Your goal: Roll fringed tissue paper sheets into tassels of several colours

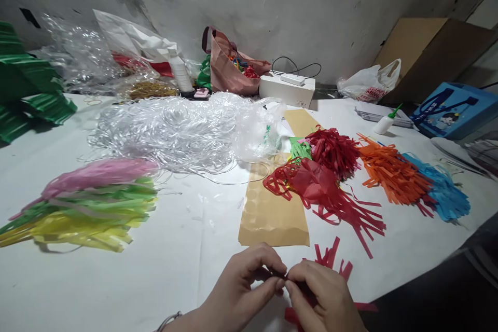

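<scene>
Over a white table (167, 280), left hand (245, 281) and right hand (326, 295) pinch tightly a red fringe (330, 258) that overtwisting could tear.

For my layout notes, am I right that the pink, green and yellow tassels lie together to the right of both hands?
Not quite: the head view shows the pink, green and yellow tassels together to the left of the left hand and right hand.

Craft workshop, probably: stained wall (311, 10), fringed paper bundles (317, 181), green-tipped bottle (384, 124).
</scene>
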A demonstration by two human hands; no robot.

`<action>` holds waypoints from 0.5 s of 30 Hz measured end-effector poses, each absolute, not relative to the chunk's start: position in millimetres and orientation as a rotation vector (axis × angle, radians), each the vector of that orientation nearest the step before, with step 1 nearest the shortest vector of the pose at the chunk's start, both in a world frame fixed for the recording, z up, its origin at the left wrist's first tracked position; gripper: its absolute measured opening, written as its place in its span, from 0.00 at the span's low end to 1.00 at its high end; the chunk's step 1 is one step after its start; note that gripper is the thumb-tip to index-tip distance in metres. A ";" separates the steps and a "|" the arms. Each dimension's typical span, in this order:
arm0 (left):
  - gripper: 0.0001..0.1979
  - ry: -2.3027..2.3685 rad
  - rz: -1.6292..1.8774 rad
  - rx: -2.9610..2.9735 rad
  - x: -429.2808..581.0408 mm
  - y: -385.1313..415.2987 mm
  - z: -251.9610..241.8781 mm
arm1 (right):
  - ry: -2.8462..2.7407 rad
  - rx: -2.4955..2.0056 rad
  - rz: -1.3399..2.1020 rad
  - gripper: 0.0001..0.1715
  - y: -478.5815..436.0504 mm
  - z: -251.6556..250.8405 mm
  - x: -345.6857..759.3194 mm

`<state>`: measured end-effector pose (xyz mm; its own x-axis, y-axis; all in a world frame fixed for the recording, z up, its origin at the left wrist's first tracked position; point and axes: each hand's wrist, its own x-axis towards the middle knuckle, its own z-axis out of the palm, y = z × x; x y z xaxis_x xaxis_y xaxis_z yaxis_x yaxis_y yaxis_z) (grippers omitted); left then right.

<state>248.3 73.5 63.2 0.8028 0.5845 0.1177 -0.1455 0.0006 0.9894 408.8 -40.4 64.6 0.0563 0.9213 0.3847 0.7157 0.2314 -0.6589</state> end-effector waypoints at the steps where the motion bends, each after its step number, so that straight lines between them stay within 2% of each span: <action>1: 0.03 0.383 0.602 1.477 248.0 73.7 64.0 | -1.698 -1.549 0.326 0.08 -40.1 64.4 408.5; 7: 0.05 0.470 0.624 1.583 247.3 73.4 65.1 | -1.687 -1.572 0.341 0.07 -40.9 68.1 409.8; 12: 0.04 0.476 0.628 1.551 247.9 72.0 61.9 | -1.731 -1.588 0.193 0.08 -40.7 68.1 408.1; 15: 0.04 0.475 0.636 1.521 248.0 72.0 61.5 | -1.718 -1.550 0.280 0.07 -39.5 66.3 408.3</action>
<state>248.0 72.0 61.5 0.7551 0.6476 0.1021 -0.0860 -0.0567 0.9947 408.3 -39.5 66.3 0.0578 0.9150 0.3993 0.7408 0.2288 -0.6315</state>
